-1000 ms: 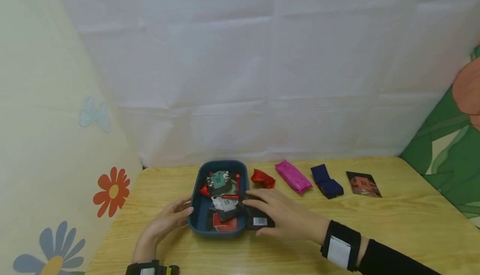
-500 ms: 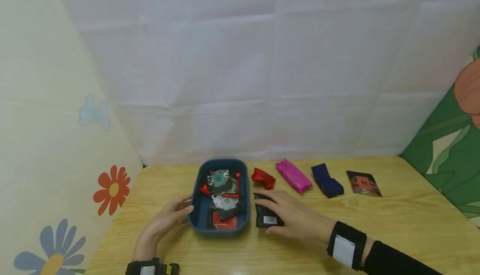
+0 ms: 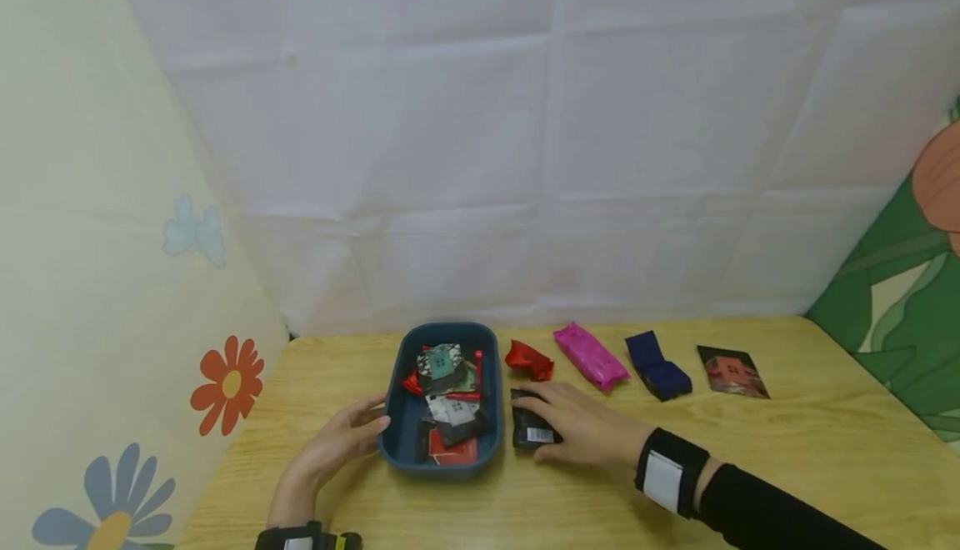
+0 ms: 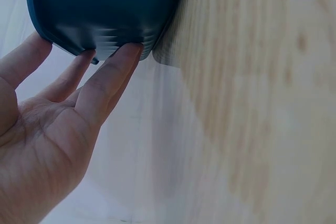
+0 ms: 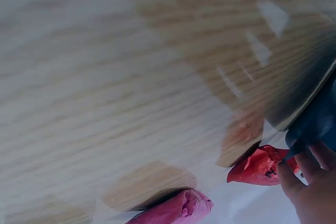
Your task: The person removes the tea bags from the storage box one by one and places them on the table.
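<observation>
Two hands work near the table's [image 3: 787, 442] back edge. Left hand [image 3: 341, 442] rests its straight fingers [image 4: 113, 74] against the blue tray's [image 3: 390, 442] left wall. Right hand [image 3: 581, 425] lies over a black packet [image 3: 531, 429] on the wood just beside the tray's right wall, fingers curled round it, near a red wrapper [image 3: 528, 358].

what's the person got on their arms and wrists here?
Both hands are bare, no gloves. The right hand comes out of a long black sleeve, with a wide black wrist strap carrying a white rectangular patch. The left hand has a black band at the wrist with a small white mark and a yellow spot; no sleeve shows on the forearm in view.
</observation>
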`<state>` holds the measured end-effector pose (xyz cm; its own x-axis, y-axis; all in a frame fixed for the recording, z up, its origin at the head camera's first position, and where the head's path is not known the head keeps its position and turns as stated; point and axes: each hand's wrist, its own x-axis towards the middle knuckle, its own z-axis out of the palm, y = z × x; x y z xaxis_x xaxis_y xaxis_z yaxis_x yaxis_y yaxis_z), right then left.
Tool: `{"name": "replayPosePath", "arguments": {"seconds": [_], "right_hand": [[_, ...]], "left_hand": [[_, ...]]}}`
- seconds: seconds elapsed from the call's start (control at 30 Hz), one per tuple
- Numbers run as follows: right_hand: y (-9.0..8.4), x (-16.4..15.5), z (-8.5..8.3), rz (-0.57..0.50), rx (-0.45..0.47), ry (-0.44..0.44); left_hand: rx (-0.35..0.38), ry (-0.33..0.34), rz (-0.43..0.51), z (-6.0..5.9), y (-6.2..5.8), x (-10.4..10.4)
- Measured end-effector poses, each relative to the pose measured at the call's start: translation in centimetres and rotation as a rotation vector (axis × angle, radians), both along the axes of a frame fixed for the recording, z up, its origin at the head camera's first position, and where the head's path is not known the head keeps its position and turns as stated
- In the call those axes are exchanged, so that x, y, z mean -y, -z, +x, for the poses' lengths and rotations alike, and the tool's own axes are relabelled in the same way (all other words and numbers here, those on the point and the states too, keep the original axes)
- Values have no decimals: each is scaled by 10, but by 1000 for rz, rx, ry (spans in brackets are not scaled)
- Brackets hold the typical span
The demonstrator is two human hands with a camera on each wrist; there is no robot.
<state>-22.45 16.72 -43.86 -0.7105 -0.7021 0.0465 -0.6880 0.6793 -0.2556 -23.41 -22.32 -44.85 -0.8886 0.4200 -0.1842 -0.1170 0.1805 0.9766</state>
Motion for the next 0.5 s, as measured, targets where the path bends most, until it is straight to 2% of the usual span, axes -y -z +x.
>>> {"name": "replayPosePath", "arguments": {"seconds": [0.23, 0.5], "right_hand": [[4, 5, -12, 26, 10, -24], [5, 11, -21, 25, 16, -10]], "left_hand": [[2, 4, 4, 2, 0, -1], [-6, 1, 9, 2, -1, -1]]}}
